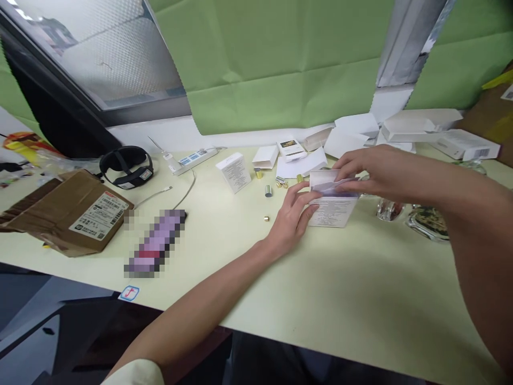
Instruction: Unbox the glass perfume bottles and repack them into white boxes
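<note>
A small white printed carton (332, 213) stands on the table in front of me, its top end open and a purplish inside showing. My left hand (289, 218) is closed on the carton's left side, thumb on the printed face and fingers near the upper edge. My right hand (371, 170) comes over the top from the right, its fingers pinching a pale flap or sheet at the opening. The fingers partly cover what they grip. Right of the carton, partly under my right forearm, are a glass bottle (389, 209) and a flat ornate glass item (428, 222).
A second printed carton (234, 172) stands to the left, near small gold and silver caps (268, 190). White boxes (356, 126) line the back. Leftward are a pixelated phone (158, 243), a brown cardboard box (76, 211), a black headset (127, 167) and a power strip (196, 159).
</note>
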Motion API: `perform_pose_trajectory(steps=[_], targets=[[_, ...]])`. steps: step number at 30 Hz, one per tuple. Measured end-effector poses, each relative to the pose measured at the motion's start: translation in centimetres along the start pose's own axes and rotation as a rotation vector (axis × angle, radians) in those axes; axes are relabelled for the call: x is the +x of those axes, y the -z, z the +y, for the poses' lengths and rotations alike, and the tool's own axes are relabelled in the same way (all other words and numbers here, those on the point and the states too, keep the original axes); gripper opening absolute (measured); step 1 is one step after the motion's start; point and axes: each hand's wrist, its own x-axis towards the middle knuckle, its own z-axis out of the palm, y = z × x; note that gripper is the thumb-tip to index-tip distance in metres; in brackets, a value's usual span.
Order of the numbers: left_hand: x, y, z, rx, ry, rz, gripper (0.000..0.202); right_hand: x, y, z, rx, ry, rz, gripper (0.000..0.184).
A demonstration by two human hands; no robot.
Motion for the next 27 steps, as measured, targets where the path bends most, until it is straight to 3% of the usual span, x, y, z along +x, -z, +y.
perform_pose_trajectory(steps=[4,9,16,27], targets=[[0.0,0.0,0.2,-0.002,-0.016,-0.035,0.031,-0.3,0.3,0.1,-0.032,-0.001,-0.063,0.038],[-0.1,0.1,0.3,0.007,-0.008,-0.069,0.029,0.0,-0.1,0.6,-0.016,0.074,-0.008,0.032],[-0.2,0.1,0.0,0.042,-0.022,-0.033,0.027,0.3,-0.3,0.2,0.003,0.109,-0.013,0.031],[0.0,0.1,0.2,0.002,0.006,-0.051,0.023,0.1,-0.1,-0.6,-0.015,0.058,-0.009,0.030]])
